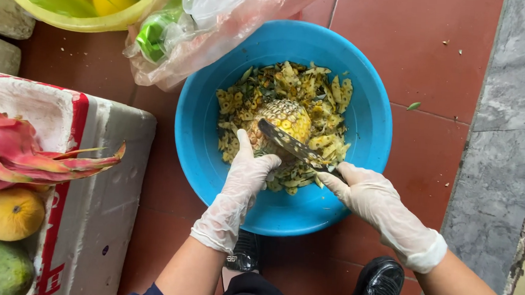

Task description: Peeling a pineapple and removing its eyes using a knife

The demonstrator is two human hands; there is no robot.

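Pineapple (pixel 283 119) sits in middle of blue basin (pixel 368 111) on peel scraps (pixel 332 97), half peeled. Left hand (pixel 245 174), gloved, fingers closed on pineapple's near side w/ thumb up. Right hand (pixel 372 197) closed round handle of knife (pixel 290 143), blade lying across fruit. Dragon fruit (pixel 7 150) on foam box (pixel 103 174) at left

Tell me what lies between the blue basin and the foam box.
In the head view, only bare red floor tile lies between the basin and the foam box; the plastic bag sits further up.
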